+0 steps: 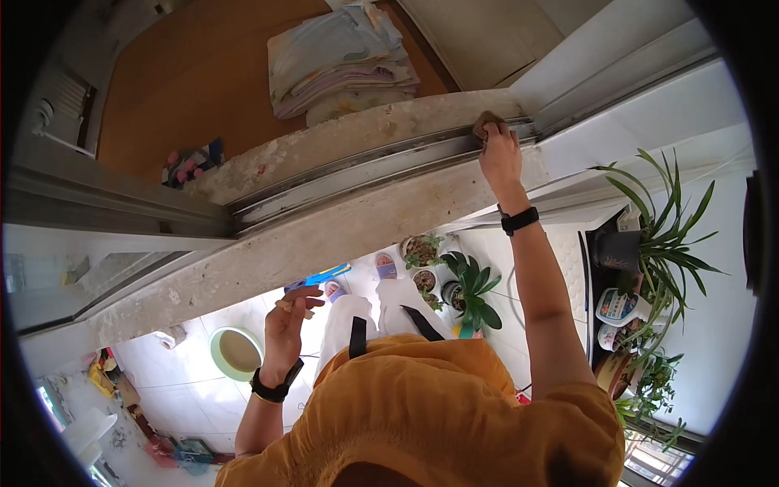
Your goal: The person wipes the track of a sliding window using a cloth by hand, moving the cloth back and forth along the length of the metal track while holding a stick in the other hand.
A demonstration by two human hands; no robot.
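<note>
My right hand [501, 152] grips a brown, dirty-looking cloth or sponge [484, 125] and presses it to the right end of the sliding-window track [377, 165]. This metal track runs along a worn, stained sill [359, 213]. Lower down, in front of my body, my left hand [286, 332] is bent with a small pale object [309, 313] between the fingers; its kind is unclear. That hand is apart from the sill. Each wrist bears a dark band.
Beyond the sill, folded bedding [341, 61] lies on a brown surface [182, 91]. A sliding window panel [134, 207] stands at the left. On the tiled floor is a green basin [218, 359] of murky water. Potted plants [471, 289] stand near my feet, others [660, 225] at right.
</note>
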